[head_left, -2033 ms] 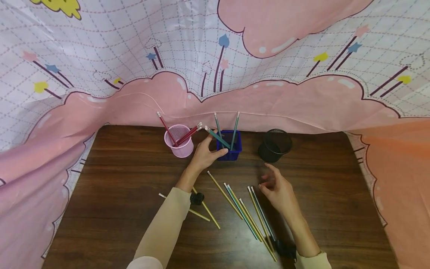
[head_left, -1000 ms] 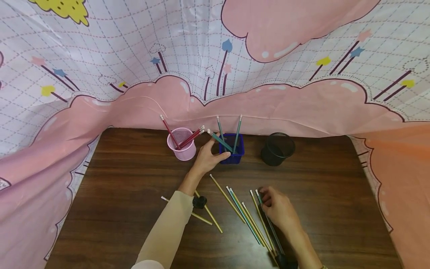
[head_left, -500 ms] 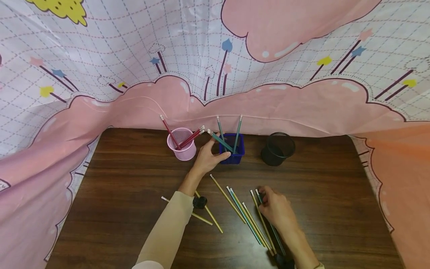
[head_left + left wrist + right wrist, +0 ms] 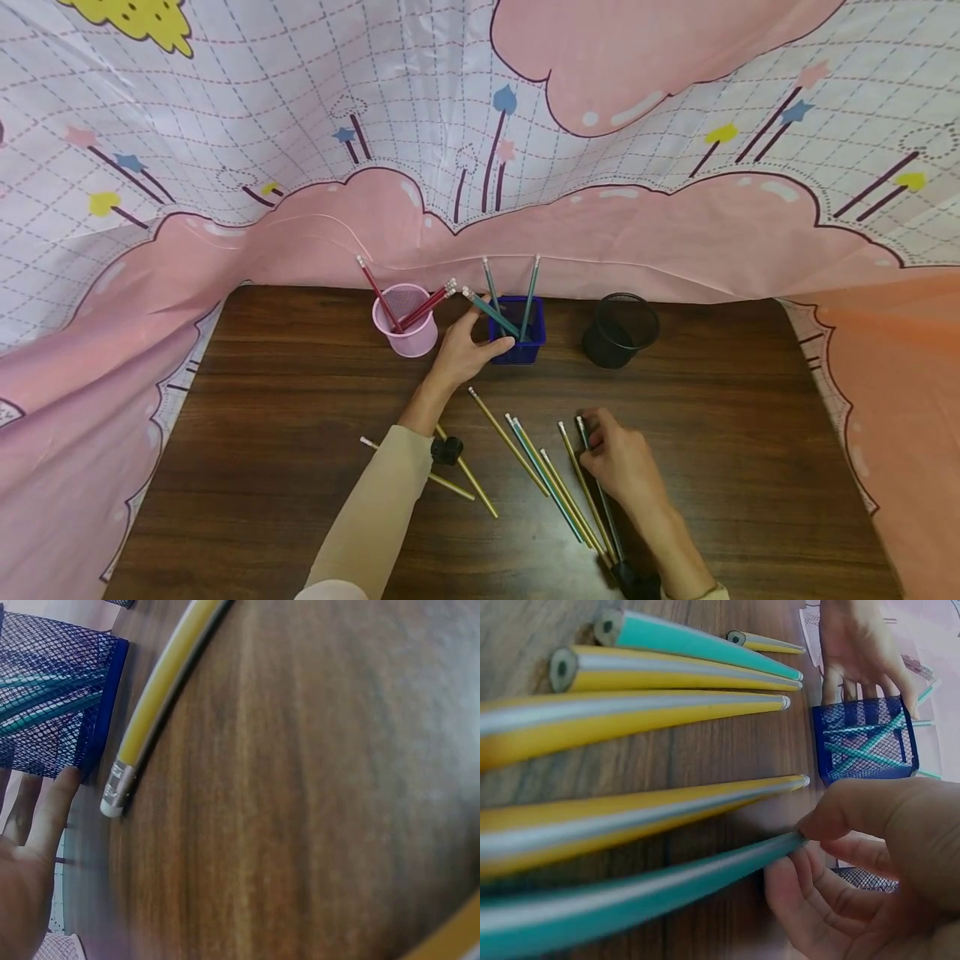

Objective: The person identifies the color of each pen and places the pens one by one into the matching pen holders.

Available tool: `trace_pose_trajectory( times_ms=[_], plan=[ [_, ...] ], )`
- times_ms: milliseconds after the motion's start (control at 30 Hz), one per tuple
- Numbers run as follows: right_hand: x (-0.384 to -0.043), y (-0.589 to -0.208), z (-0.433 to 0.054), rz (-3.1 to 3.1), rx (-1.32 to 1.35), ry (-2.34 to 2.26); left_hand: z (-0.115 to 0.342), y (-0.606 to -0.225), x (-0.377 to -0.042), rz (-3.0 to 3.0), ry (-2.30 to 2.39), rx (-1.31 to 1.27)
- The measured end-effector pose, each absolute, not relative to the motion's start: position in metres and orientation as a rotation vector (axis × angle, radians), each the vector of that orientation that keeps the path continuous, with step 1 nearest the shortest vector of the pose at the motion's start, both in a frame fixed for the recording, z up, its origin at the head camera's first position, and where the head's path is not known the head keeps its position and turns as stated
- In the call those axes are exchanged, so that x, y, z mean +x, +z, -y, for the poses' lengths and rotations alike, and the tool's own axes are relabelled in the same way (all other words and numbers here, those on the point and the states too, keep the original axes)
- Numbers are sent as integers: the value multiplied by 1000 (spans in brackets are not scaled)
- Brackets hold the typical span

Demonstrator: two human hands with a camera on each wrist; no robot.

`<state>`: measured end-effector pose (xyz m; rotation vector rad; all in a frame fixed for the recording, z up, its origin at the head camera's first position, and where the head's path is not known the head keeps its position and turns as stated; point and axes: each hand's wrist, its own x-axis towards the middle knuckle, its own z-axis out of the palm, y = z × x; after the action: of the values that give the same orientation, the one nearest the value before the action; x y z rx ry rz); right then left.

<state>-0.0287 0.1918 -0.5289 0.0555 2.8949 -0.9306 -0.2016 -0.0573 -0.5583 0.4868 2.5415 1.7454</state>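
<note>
- Right hand (image 4: 617, 458) is pinching the green pencil (image 4: 652, 887) near its white-tipped end.
- I'm minding the yellow pencil (image 4: 652, 811) just left of that hand.
- Left hand (image 4: 459, 350) is seemingly gripping the blue holder (image 4: 517, 354).

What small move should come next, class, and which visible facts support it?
Probably lift the teal pencil toward the blue mesh holder. The right hand pinches that pencil near its eraser end, the left hand holds the holder, and other teal pencils lean inside it, suggesting a match.
</note>
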Motion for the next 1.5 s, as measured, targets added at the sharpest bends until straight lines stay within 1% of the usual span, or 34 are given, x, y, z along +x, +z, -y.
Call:
trace_pose_trajectory(
  times_ms=[267, 600, 1100, 1500],
  plan=[
    [-29, -526, -197, -2855, 108, -1037, 56, -559, -201, -2500, 1768, 477],
    [-40, -510, -202, -2871, 110, -1152, 56, -559, -202, -2551, 1732, 465],
    [-67, -484, -194, -2869, 71, -1313, 58, -558, -202, -2566, 1730, 465],
    [-98, -464, -194, -2962, 23, -1403, 57, -555, -200, -2544, 1720, 423]
  ],
)
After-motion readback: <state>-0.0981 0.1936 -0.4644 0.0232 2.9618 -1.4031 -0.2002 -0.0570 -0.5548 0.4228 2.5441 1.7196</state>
